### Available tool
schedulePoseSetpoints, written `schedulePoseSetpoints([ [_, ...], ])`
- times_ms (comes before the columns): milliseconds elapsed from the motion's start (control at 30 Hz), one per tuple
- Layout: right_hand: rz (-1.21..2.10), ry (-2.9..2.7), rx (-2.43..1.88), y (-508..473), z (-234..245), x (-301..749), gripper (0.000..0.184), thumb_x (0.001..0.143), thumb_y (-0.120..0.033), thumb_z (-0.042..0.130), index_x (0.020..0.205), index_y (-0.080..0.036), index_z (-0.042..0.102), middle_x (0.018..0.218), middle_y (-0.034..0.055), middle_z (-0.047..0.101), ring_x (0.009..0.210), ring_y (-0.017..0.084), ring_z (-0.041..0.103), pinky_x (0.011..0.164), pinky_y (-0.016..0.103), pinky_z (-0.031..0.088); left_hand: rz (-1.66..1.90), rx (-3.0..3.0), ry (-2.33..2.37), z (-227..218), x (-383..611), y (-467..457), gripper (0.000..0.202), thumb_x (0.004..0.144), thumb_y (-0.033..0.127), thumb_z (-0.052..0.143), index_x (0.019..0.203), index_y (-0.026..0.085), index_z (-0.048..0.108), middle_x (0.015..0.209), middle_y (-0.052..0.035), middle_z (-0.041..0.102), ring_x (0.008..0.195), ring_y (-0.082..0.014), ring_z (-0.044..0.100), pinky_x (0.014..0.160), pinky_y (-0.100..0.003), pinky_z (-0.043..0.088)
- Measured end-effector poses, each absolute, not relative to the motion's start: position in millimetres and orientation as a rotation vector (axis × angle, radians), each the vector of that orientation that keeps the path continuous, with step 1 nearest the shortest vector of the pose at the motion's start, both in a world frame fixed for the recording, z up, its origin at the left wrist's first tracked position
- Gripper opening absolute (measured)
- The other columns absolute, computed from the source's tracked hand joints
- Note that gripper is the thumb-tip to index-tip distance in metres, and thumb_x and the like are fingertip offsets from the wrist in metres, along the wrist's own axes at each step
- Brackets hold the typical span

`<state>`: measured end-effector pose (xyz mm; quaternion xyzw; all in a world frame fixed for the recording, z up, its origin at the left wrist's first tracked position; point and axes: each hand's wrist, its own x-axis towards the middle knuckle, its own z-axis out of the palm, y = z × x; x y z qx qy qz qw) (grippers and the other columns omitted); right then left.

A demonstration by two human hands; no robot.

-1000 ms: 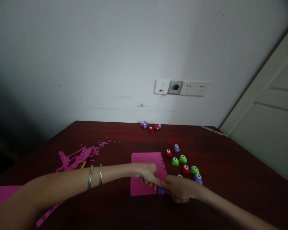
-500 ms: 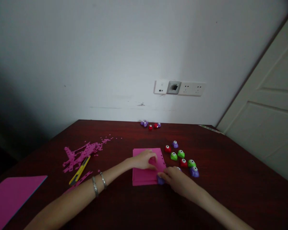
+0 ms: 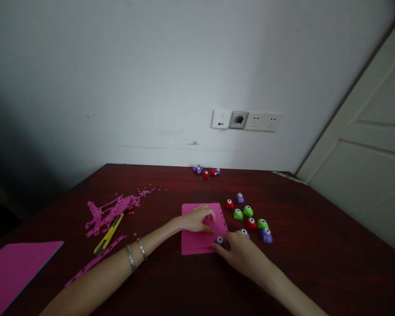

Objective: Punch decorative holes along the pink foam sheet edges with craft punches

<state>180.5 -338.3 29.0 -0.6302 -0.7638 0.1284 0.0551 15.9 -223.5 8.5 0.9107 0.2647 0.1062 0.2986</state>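
A stack of pink paper (image 3: pixel 197 245) lies at the middle of the table, with a row of small punched holes down its right edge. Across its upper part rests my left hand (image 3: pixel 197 219), fingers curved and thumb spread apart, touching the top sheet. My right hand (image 3: pixel 240 248) grips a small purple craft punch (image 3: pixel 219 241) at the lower right edge of the stack. The fingers partly hide this punch, but its white eye-like button shows. Just behind the right hand stands another purple punch (image 3: pixel 244 232), partly covered.
Several red, green and purple punches (image 3: pixel 248 211) stand right of the paper, others (image 3: pixel 198 169) by the wall. At left lie pink scraps (image 3: pixel 115 210), a yellow utility knife (image 3: pixel 109 235), a punched pink strip (image 3: pixel 95 261) and a large pink sheet (image 3: pixel 19 272).
My right fingers have shifted on the purple punch, uncovering its white button. My left forearm has moved slightly, showing more of the pink strip, while the left hand stays on the paper.
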Motion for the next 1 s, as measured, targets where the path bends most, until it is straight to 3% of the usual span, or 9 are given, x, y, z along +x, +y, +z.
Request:
schedulePoseSetpoints([
  [367, 0.488, -2.298, -1.924, -343, 32, 177, 0.036, 0.085, -0.039, 0.040, 0.070, -0.015, 0.062, 0.069, 0.0100, 0.064, 0.064, 0.019, 0.058, 0.054, 0.027, 0.032, 0.242, 2.413, 0.717, 13, 16, -225, 0.034, 0.072, 0.042, 0.068, 0.093, 0.018, 0.057, 0.097, -0.0033, 0.053, 0.093, -0.0179, 0.046, 0.079, -0.028, 0.035],
  [633, 0.670, -2.298, -1.888, -371, 45, 175, 0.028, 0.081, -0.040, 0.047, 0.077, -0.017, 0.063, 0.078, 0.0088, 0.065, 0.071, 0.020, 0.058, 0.060, 0.028, 0.035, 0.266, 2.411, 0.707, 9, 15, -223, 0.037, 0.071, 0.044, 0.069, 0.094, 0.017, 0.056, 0.099, -0.0044, 0.055, 0.095, -0.0190, 0.046, 0.083, -0.030, 0.035],
  [733, 0.707, -2.237, -1.871, -366, 60, 190, 0.032, 0.082, -0.040, 0.044, 0.069, -0.017, 0.062, 0.070, 0.0071, 0.064, 0.062, 0.017, 0.056, 0.055, 0.026, 0.032, 0.281, 2.407, 0.702, 7, 15, -223, 0.035, 0.071, 0.042, 0.068, 0.093, 0.017, 0.057, 0.099, -0.0043, 0.056, 0.095, -0.0193, 0.046, 0.083, -0.030, 0.036],
  [833, 0.548, -2.120, -1.904, -339, 73, 225, 0.038, 0.084, -0.044, 0.041, 0.063, -0.017, 0.057, 0.059, 0.0043, 0.059, 0.051, 0.013, 0.049, 0.050, 0.026, 0.029, 0.272, 2.390, 0.742, 8, 16, -224, 0.037, 0.070, 0.042, 0.069, 0.094, 0.016, 0.058, 0.098, -0.0051, 0.056, 0.095, -0.0201, 0.047, 0.082, -0.030, 0.036],
  [1000, 0.327, -2.010, -1.977, -278, 73, 302, 0.043, 0.082, -0.051, 0.041, 0.057, -0.018, 0.051, 0.053, 0.0015, 0.051, 0.052, 0.013, 0.046, 0.051, 0.025, 0.030, 0.238, 2.368, 0.732, 15, 15, -227, 0.037, 0.071, 0.042, 0.068, 0.096, 0.017, 0.057, 0.100, -0.0050, 0.055, 0.097, -0.0198, 0.047, 0.082, -0.029, 0.036],
])
